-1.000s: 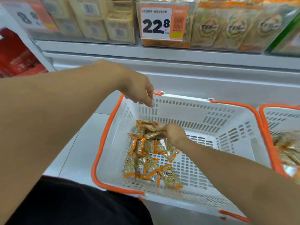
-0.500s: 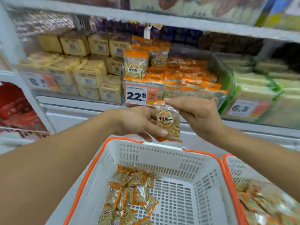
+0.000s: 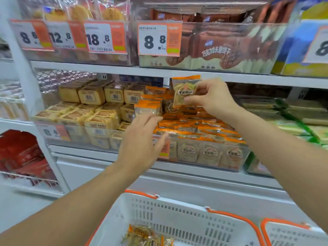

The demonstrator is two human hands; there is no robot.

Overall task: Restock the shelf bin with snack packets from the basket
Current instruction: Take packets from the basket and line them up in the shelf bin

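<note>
The shelf bin (image 3: pixel 209 153) is open only at its top, under the shelf board (image 3: pixel 159 72) above. Orange packets (image 3: pixel 195 128) fill it almost to the clear front wall, stacked higher at the far left. The right hand (image 3: pixel 213 98) and its packet (image 3: pixel 184 91) occupy the gap above the pile; the left hand (image 3: pixel 142 139) covers the bin's near left corner. Yellow cakes (image 3: pixel 99 116) crowd the left side, green packs (image 3: pixel 301 121) the right.

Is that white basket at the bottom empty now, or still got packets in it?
Not empty. A few orange-edged packets lie on the floor of the basket; how many is unclear, since the frame cuts them off.
</note>
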